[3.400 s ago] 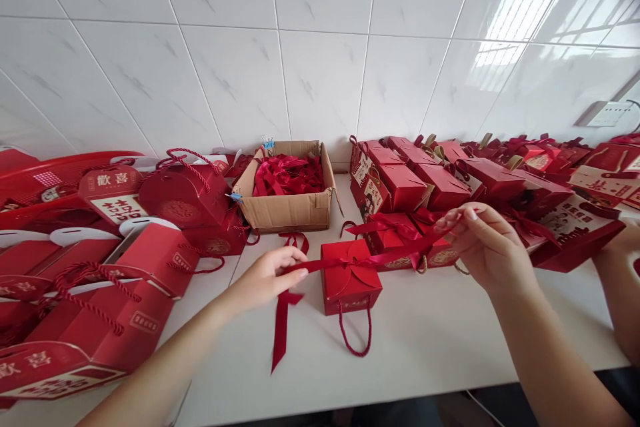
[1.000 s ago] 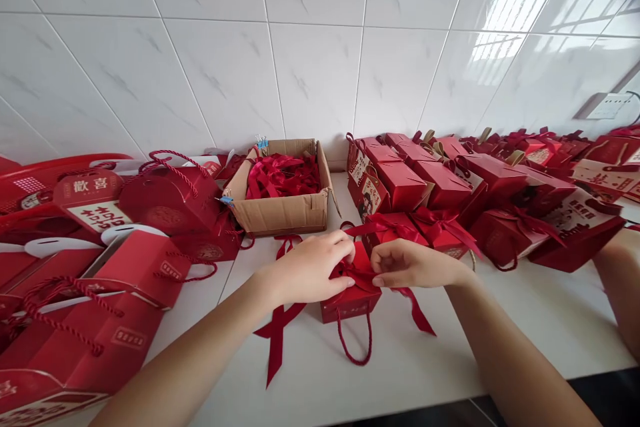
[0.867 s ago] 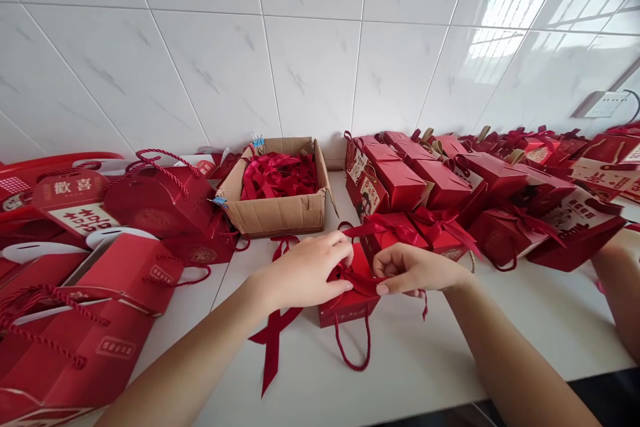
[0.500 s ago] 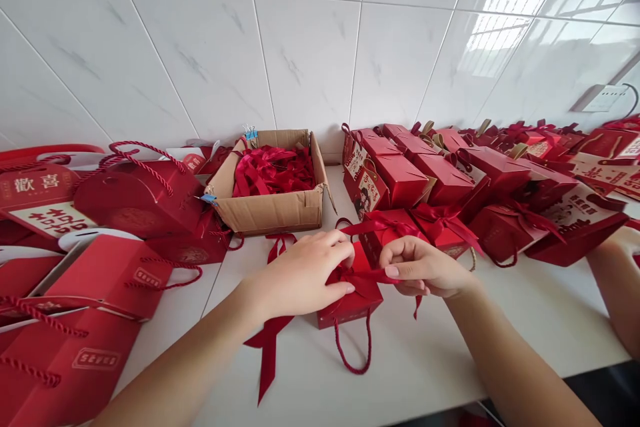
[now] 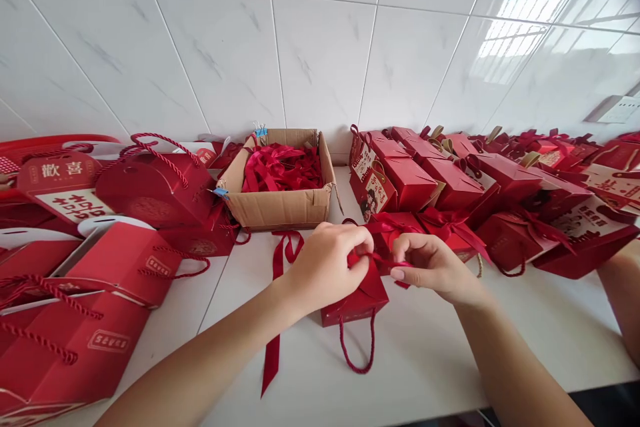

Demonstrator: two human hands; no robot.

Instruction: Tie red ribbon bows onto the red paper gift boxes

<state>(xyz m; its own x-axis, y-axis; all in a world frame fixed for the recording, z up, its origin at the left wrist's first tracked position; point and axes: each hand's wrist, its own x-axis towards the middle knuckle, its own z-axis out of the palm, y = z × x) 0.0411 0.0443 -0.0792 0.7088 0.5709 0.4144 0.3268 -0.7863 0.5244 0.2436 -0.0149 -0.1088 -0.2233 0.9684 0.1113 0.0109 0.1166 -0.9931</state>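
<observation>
In front of me on the white table stands a small red gift box, its rope handle hanging over the near side. Above the box's top, my left hand is closed on a red satin ribbon, whose long tail trails down to the left. My right hand pinches another stretch of the same ribbon between thumb and index finger, at the right of the box. Between the two hands the ribbon runs across just over the lid. The curled fingers of my left hand partly hide where it is gripped.
A cardboard box full of red ribbons stands behind. Larger red gift boxes are piled at left. Rows of red boxes, several with bows, fill the right. Another person's arm is at the far right edge. A tiled wall closes the back.
My left hand has risen from the lid and turned, now pinching the ribbon. The ribbon's left tail has shifted. The whole view has swung slightly left.
</observation>
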